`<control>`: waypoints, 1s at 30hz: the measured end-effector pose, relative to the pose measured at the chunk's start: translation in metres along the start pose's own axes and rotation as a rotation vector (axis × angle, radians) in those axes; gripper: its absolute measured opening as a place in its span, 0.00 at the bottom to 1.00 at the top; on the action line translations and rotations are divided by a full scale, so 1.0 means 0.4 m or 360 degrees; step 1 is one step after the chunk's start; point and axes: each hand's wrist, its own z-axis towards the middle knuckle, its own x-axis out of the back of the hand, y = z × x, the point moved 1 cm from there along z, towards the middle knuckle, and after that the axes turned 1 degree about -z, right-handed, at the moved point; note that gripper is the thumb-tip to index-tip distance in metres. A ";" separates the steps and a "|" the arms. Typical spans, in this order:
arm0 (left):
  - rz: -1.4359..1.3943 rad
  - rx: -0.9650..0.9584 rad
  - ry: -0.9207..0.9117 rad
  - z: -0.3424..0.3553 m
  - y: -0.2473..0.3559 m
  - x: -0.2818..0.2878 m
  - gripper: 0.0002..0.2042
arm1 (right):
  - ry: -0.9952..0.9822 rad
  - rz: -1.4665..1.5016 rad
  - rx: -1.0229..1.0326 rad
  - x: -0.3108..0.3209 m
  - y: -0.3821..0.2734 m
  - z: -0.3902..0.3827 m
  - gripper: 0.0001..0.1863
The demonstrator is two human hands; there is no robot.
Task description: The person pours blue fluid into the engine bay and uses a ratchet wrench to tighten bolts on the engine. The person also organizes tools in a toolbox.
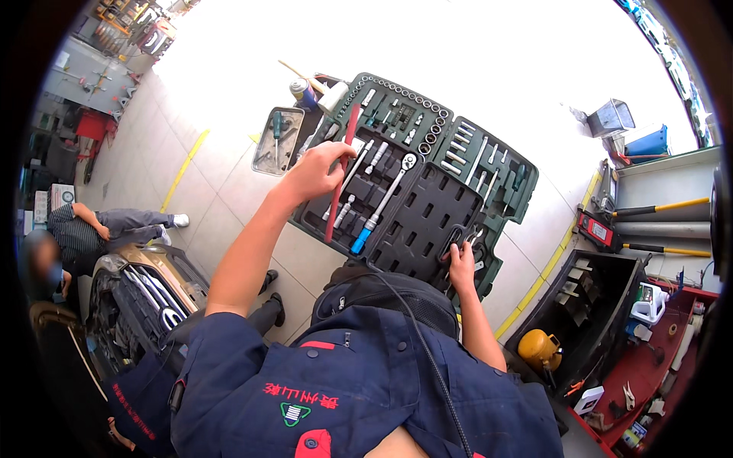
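Observation:
My left hand (321, 169) pinches a long, thin red bar (334, 210) over the left half of an open tool case (418, 200). Around it in the case lie sockets (437, 128), extension bars and a ratchet wrench (393, 191) with a blue grip. At the case's near right, my right hand (461, 267) has its fingers closed beside a dark looped tool (455, 235). What those fingers hold is partly hidden and too small to name.
Left of the case are a metal tray (263, 156) with a screwdriver, a spray can (303, 93) and a white-headed mallet (333, 98). A black bin (611, 294) and red tool tray (658, 374) stand right. A person (84, 229) and car front (137, 298) are left.

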 end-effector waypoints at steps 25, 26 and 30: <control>0.0056 -0.0075 0.0128 0.017 -0.164 -0.393 0.12 | -0.0027 -0.0020 -0.0025 0.005 -0.022 0.007 0.12; 0.0101 -0.0074 0.0119 0.013 -0.169 -0.396 0.11 | -0.0031 -0.0017 -0.0023 0.004 -0.029 0.008 0.12; 0.0199 -0.0097 0.0110 -0.015 -0.166 -0.400 0.11 | -0.0041 -0.0050 -0.0055 0.010 -0.021 0.014 0.12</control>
